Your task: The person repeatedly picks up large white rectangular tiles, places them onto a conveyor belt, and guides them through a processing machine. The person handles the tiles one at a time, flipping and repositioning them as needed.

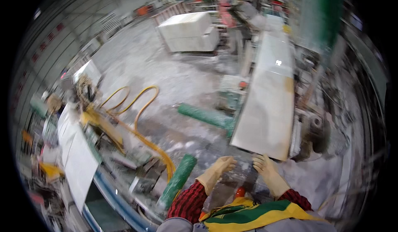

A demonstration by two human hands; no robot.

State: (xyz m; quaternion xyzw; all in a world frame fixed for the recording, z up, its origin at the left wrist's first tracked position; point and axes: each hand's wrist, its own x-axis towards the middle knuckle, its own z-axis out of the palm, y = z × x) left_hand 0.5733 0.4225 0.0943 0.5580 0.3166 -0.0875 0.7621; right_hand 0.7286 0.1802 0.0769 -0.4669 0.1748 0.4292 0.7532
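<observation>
Cream work gloves cover both hands, below red-and-black checked sleeves. My left hand (217, 169) is closed, its fingers curled inward, and nothing shows in it. To its right, my right hand (270, 174) has loosely bent fingers with gaps between them, and no held thing is visible. Its fingertips are close to the near edge of a long pale slab (265, 120); contact cannot be made out. The slab has brownish stains along its right side and points away from me. Between my forearms shows a small orange-red rounded thing (240, 191).
Two green cylinders, one farther off (205, 115) and one nearer (179, 180), stand out on the left. A yellow hose (145, 140) loops across the wet grey floor. White slabs (76, 155) lean by a blue frame (120, 203). Machinery (313, 128) lines the right; large white blocks (186, 33) stand beyond.
</observation>
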